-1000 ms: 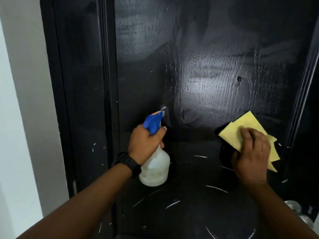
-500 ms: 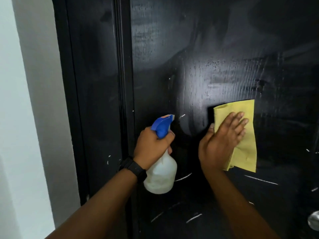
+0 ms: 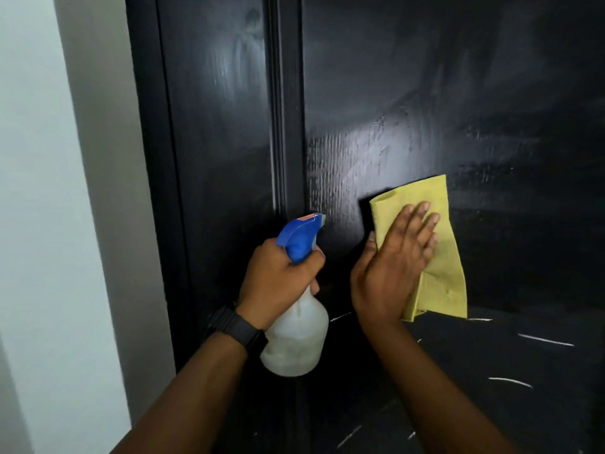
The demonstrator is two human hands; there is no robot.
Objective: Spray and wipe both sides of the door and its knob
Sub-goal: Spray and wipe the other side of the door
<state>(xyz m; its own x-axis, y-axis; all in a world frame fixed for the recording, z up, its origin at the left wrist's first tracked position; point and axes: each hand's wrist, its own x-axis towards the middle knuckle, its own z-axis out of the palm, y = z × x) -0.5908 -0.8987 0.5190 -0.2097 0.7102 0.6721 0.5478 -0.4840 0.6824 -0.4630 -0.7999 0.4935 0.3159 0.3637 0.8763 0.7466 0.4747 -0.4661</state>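
Here my right hand [image 3: 389, 267] lies flat, fingers [image 3: 419, 221] straight, pressing the yellow cloth [image 3: 448, 267] against the black door [image 3: 425, 93], whose grained face shines wet above white scratches [image 3: 545, 340]. My left hand [image 3: 278, 276] curls round the spray bottle [image 3: 294, 339] by the door frame [image 3: 212, 158]; a pale wall [image 3: 49, 191] stands left.

A: What does the right hand [image 3: 393, 267] do?
B: It lies flat on a yellow cloth [image 3: 448, 273] and presses it on the black door [image 3: 425, 93], near the door's left edge.
A: And the left hand [image 3: 281, 283]?
B: It grips a spray bottle [image 3: 294, 342] with a blue top. A black watch [image 3: 237, 326] sits on that wrist.
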